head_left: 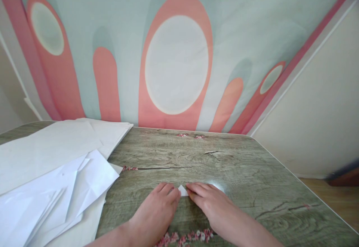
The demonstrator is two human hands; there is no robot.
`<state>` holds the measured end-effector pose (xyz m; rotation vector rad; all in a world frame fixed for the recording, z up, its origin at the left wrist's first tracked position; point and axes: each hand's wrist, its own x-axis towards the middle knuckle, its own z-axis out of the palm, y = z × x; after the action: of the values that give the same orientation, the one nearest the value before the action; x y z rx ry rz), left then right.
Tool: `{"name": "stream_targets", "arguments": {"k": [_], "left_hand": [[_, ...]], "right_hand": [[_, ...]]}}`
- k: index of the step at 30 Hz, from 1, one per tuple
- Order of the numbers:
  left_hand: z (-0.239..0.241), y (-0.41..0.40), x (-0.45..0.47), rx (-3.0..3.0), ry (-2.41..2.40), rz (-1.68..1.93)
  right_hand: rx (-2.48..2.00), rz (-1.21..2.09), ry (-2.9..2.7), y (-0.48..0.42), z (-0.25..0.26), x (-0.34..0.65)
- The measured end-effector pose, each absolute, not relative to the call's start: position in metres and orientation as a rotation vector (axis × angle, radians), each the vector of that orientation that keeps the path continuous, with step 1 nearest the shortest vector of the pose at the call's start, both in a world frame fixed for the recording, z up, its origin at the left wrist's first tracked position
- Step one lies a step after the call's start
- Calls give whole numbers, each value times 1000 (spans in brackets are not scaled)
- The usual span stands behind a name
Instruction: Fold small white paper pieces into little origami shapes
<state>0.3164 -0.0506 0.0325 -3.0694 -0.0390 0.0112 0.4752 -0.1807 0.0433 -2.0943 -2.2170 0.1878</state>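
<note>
A small piece of folded white paper [183, 191] lies on the wood-patterned table, its pointed top showing between my hands. My left hand [161, 204] is closed, with its fingertips on the paper's left side. From the right, my right hand [206, 202] pinches the other side, thumb and fingers pressed together. Most of the paper's edges are covered by my fingers.
Large white sheets [70, 133] are stacked on the table's left side, with several loose, creased white papers [97, 178] on top. The table [238, 164] meets a patterned backdrop [176, 64] at its far edge.
</note>
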Motion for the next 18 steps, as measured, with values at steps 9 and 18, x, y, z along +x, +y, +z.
{"name": "stream_targets", "arguments": {"k": [9,18], "left_hand": [[32,-52,317,-3067,-20,-39],[33,-31,310,-3369,-207,-361]], "right_hand": [[-2087,-203,-2165,-172,11,463],[-2072,-303,-2167,-168,2,464]]}}
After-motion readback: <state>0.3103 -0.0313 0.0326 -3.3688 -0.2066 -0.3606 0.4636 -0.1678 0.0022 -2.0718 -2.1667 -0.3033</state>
